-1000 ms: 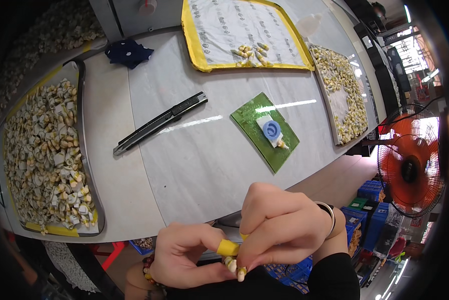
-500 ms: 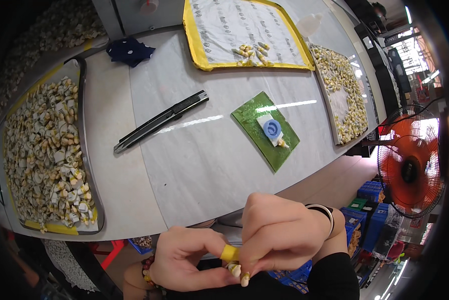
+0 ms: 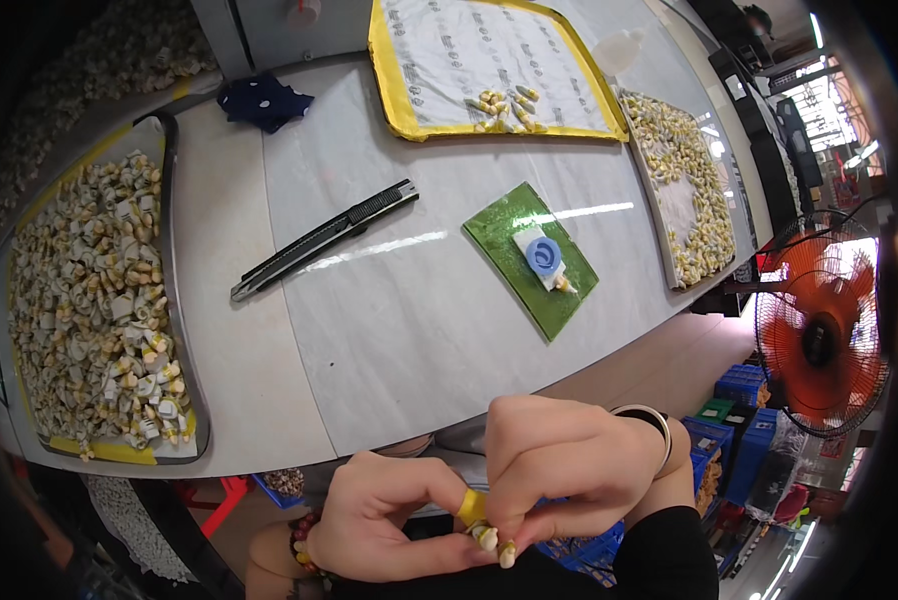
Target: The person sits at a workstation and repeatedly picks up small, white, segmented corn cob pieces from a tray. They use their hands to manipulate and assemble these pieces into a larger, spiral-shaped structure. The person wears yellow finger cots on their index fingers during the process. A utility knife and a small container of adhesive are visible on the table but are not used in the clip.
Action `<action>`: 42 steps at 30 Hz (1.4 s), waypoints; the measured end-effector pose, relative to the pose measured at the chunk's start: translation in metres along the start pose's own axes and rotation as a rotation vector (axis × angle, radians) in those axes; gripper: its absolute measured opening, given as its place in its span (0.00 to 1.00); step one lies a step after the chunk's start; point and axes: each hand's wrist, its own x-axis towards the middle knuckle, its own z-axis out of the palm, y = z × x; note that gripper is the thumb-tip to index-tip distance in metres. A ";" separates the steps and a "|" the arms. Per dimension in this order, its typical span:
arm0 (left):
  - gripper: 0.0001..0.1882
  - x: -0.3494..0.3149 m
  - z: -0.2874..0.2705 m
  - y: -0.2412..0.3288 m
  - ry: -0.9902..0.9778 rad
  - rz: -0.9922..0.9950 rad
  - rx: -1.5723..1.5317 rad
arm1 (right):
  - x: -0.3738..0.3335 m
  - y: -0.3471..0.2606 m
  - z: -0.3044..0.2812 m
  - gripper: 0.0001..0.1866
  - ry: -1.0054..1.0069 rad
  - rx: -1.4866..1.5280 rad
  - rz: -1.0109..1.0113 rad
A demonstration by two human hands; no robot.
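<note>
Close together below the table's front edge, both my hands are closed in pinches. My left hand (image 3: 384, 520), with a yellow band (image 3: 472, 507) around its index fingertip, grips a small cream-and-yellow figurine piece (image 3: 485, 537) between thumb and index finger. Right beside it, my right hand (image 3: 569, 465) pinches a second small cream-and-yellow piece (image 3: 507, 554). The two pieces touch or nearly touch; the fingers hide most of both. On the table ahead lies a green plate (image 3: 499, 225) carrying a round blue piece (image 3: 542, 256) on a white pad, with a small figurine piece at its lower edge.
A black utility knife (image 3: 329, 240) lies left of the plate. At the left, a tray (image 3: 174, 330) is heaped with small pieces. A yellow-edged tray (image 3: 399, 110) and a narrower filled tray (image 3: 659, 215) stand farther back. A dark blue cloth (image 3: 262, 103) lies at the far left; an orange fan (image 3: 819, 325) is at right.
Both hands have shifted slightly right and down with the pieces still pinched. The things on the table appear unmoved apart from a slight view shift.
</note>
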 end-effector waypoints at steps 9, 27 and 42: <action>0.12 -0.007 -0.009 0.053 -0.083 0.175 0.755 | 0.001 -0.004 0.005 0.11 0.088 -0.135 -0.086; 0.23 0.101 -0.215 0.261 0.580 0.018 2.264 | -0.032 -0.020 -0.005 0.12 0.394 -0.451 -0.169; 0.12 0.075 -0.105 0.224 0.395 0.304 1.545 | -0.027 -0.037 -0.067 0.10 0.568 -1.109 0.033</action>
